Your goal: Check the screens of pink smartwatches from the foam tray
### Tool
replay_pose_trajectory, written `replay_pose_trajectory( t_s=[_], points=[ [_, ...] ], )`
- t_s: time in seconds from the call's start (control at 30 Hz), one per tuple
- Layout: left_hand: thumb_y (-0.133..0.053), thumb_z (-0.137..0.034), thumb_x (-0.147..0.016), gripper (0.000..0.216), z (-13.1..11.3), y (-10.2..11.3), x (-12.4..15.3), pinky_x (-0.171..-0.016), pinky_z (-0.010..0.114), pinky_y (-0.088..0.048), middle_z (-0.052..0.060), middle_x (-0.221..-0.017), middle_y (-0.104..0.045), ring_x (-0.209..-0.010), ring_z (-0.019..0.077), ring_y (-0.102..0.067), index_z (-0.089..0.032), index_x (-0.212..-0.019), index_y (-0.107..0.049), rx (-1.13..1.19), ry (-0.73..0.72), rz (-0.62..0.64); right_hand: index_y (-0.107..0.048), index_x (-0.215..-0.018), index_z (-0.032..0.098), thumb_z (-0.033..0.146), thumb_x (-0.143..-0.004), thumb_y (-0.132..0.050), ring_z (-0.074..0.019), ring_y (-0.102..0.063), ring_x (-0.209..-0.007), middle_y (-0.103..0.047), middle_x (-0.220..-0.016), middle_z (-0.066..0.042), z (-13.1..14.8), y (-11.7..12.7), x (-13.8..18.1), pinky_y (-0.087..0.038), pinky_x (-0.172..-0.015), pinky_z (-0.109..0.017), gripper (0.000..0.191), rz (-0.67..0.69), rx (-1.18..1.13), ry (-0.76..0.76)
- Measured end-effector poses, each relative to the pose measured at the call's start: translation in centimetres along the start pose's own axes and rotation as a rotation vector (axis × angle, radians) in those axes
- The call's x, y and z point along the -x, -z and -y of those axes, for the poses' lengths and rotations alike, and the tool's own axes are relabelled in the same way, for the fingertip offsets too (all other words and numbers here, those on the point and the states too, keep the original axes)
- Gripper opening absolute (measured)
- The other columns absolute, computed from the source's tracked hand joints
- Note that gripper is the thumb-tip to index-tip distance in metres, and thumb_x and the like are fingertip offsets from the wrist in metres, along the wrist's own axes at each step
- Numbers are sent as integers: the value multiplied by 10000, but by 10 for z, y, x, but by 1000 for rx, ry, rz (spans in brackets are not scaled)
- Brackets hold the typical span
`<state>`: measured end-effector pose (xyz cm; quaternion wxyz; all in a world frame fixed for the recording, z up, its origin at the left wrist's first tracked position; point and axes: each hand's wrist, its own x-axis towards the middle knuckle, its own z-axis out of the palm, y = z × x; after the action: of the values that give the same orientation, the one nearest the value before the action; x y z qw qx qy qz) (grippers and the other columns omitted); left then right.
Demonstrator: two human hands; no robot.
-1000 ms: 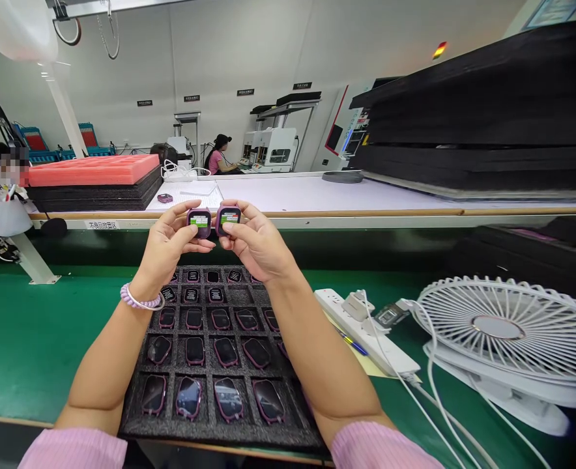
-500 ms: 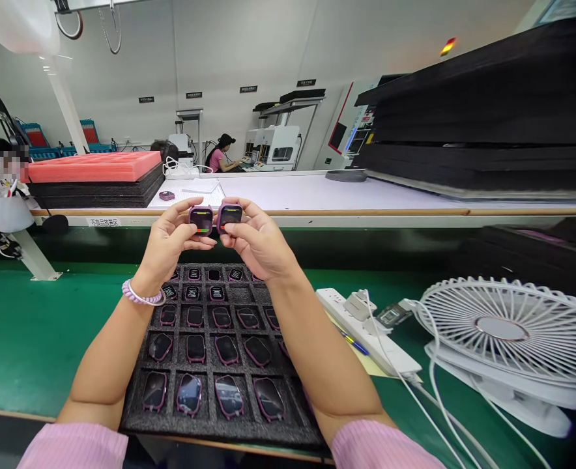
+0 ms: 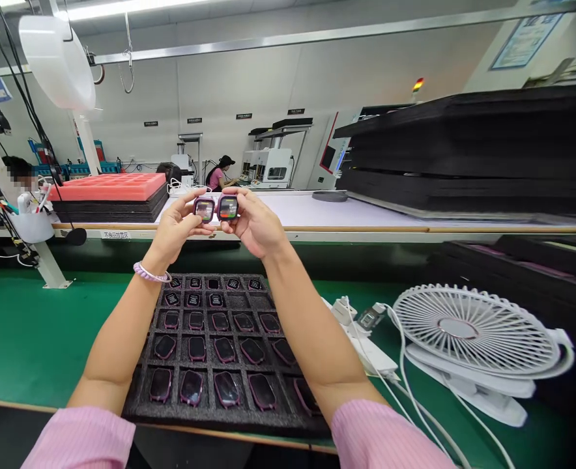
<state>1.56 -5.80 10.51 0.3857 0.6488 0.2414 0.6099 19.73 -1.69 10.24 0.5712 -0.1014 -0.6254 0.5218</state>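
the left hand (image 3: 173,229) pinches one watch (image 3: 204,210) and the right hand (image 3: 253,225) pinches the other watch (image 3: 228,208), side by side, up high over the tray (image 3: 219,417). the lit screens face the person, likely so both can be looked at together.

Foam tray (image 3: 278,417) at the bench's (image 3: 34,326) near edge, fan (image 3: 468,332) right of it, power strip (image 3: 366,348) between, foam stacks (image 3: 116,195) behind.
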Motion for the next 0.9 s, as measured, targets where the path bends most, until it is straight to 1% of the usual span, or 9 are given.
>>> replay_pose_trajectory(
  t_s=[0.1, 0.17, 0.27, 0.33, 0.4, 0.57, 0.73, 0.8, 0.9],
  points=[
    [-729, -200, -731, 641, -9, 0, 2, -752, 284, -675, 28, -1060, -712, -714, 129, -739, -239, -1360, -615, -24, -35, -1, -607, -1096, 248, 605, -829, -822, -147, -553, -616, -631, -907, -21, 11, -3, -1, -460, -554, -283, 495, 38, 42, 15],
    [-762, -196, -713, 648, -11, 0, 3, -736, 272, -667, 22, -1037, -704, -688, 120, -724, -238, -1343, -616, -38, -61, -8, -609, -1102, 238, 609, -834, -818, -150, -564, -630, -631, -934, -32, 18, -5, 0, -485, -584, -301, 504, 72, 37, 9],
    [-807, -211, -696, 649, -13, 0, 2, -724, 253, -657, 18, -1043, -702, -668, 102, -703, -240, -1313, -608, -49, -106, -18, -605, -1141, 234, 499, -787, -848, -148, -592, -651, -636, -939, -18, 26, -7, 3, -527, -640, -314, 504, 134, 51, -3],
    [-825, -226, -701, 645, -13, 1, -1, -713, 241, -648, 10, -1029, -697, -672, 99, -702, -249, -1304, -597, -62, -142, -13, -592, -1192, 236, 373, -721, -856, -146, -610, -681, -628, -928, 2, 30, -7, 4, -545, -671, -304, 557, 168, 83, 16],
    [-835, -235, -717, 634, -13, 2, -4, -694, 229, -635, 1, -1011, -688, -673, 100, -706, -260, -1300, -587, -86, -183, 0, -571, -1247, 234, 301, -692, -836, -146, -628, -717, -622, -952, 7, 32, -6, 3, -561, -702, -299, 619, 189, 110, 48],
    [-872, -304, -780, 597, -15, 3, -8, -685, 230, -622, 10, -1048, -688, -687, 109, -719, -278, -1298, -578, -154, -264, 19, -555, -1299, 239, 321, -738, -826, -158, -657, -778, -622, -1047, -15, 34, -5, 3, -588, -750, -313, 629, 198, 158, 90],
    [-908, -364, -780, 593, -14, 1, -7, -701, 246, -634, -2, -999, -684, -677, 113, -713, -290, -1276, -591, -140, -284, 18, -537, -1336, 249, 371, -777, -823, -173, -669, -812, -617, -1098, -30, 34, -6, 8, -597, -784, -346, 640, 202, 186, 120],
    [-915, -354, -765, 589, -14, -1, -4, -712, 249, -641, -7, -990, -686, -676, 111, -712, -288, -1260, -603, -120, -273, 6, -531, -1337, 251, 342, -773, -801, -169, -670, -810, -616, -1082, -24, 33, -7, 11, -597, -786, -345, 632, 198, 178, 120],
    [-916, -313, -737, 592, -15, -5, 2, -733, 253, -653, -8, -999, -694, -687, 112, -717, -280, -1244, -613, -94, -240, -15, -533, -1322, 245, 253, -725, -737, -162, -670, -796, -624, -1053, -12, 32, -7, 15, -597, -795, -340, 631, 188, 149, 102]
  ],
)
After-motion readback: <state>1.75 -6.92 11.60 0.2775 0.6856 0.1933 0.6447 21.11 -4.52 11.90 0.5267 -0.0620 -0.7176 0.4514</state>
